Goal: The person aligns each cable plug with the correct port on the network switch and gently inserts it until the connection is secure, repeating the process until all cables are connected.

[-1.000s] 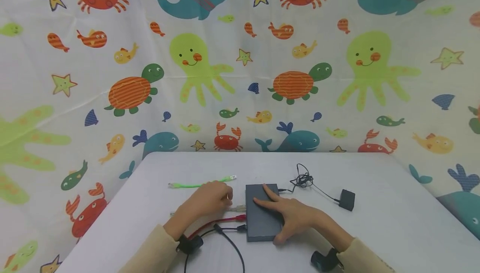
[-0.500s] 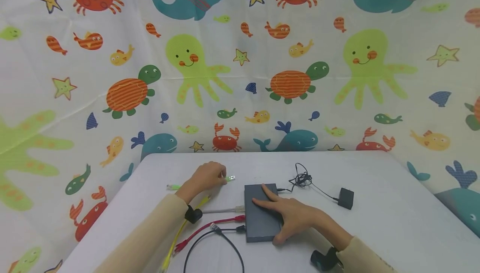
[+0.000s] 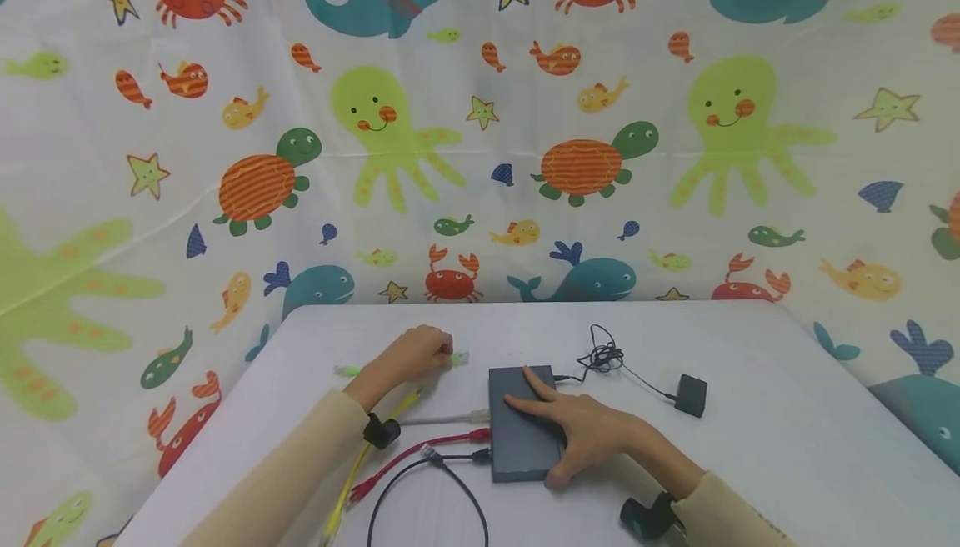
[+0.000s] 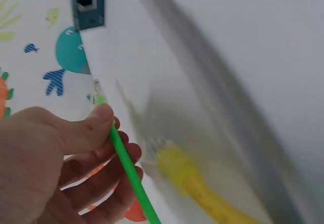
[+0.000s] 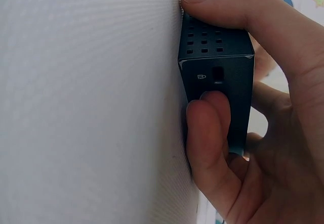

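At the back left of the table, my left hand [image 3: 411, 355] pinches a green network cable [image 4: 132, 171] between thumb and forefinger, just behind its clear plug [image 4: 97, 87]. The other fingers curl loosely beside the cable. A dark, flat network switch [image 3: 516, 455] lies mid-table, and my right hand [image 3: 592, 429] grips it from the right. Two of its fingers spread over the top, while the thumb is at the near end; in the right wrist view, curled fingertips [image 5: 205, 128] press the side wall. Grey [image 3: 442, 421], red [image 3: 420, 449] and black [image 3: 397, 480] cables have plugs at the switch's left side.
A yellow cable [image 3: 348, 480] lies under the left forearm, its upper plug near the left wrist. Behind the switch, a bundled thin black cord [image 3: 603, 357] runs to a power adapter [image 3: 691, 395] at the right. A patterned curtain [image 3: 480, 222] hangs behind the table.
My left hand has moved back and slightly left, from over the grey cable to the green cable, and taken hold of it. The right hand and the switch have stayed put.
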Tool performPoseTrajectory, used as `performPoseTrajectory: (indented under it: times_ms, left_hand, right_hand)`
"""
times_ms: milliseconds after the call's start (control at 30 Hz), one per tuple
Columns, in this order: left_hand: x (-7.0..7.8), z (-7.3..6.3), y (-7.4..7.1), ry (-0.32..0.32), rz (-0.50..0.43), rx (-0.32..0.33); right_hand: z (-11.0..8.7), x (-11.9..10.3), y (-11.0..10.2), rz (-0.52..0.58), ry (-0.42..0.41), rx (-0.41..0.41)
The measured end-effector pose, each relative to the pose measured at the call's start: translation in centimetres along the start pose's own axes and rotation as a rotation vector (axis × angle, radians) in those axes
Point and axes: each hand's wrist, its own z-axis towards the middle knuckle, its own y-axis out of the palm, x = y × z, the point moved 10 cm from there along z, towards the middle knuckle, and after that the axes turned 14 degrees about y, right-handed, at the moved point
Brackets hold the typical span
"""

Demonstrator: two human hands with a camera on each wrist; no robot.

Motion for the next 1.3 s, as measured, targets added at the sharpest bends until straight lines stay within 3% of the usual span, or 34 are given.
performPoseTrajectory:
  times_ms: [167,333,467,667,867,1300]
  left_hand:
    - [2.1,-1.3,-0.5,0.044,0.004,0.012]
    - [5.3,-2.6,-1.0,0.149,0.037,0.054]
    - [7.0,-3.2,-0.8,0.192,0.032,0.041]
    - [7.5,-3.7,0.3,0.197,0.076,-0.012]
    - [8.1,-3.8,0.7,0.212,0.094,-0.001]
    - [8.1,-4.0,1.3,0.164,0.120,0.004]
  right_hand:
    - [0.1,0.0,0.0,-0.018,0.000,0.009]
    - [0.1,-0.1,-0.1,-0.017,0.004,0.008]
    - [0.0,-0.1,-0.1,-0.007,0.000,0.009]
    - [0.0,-0.2,-0.1,-0.005,0.004,0.004]
    - [0.0,-0.3,-0.3,-0.012,0.004,0.010]
    - [0.2,-0.2,-0.2,-0.011,0.010,0.004]
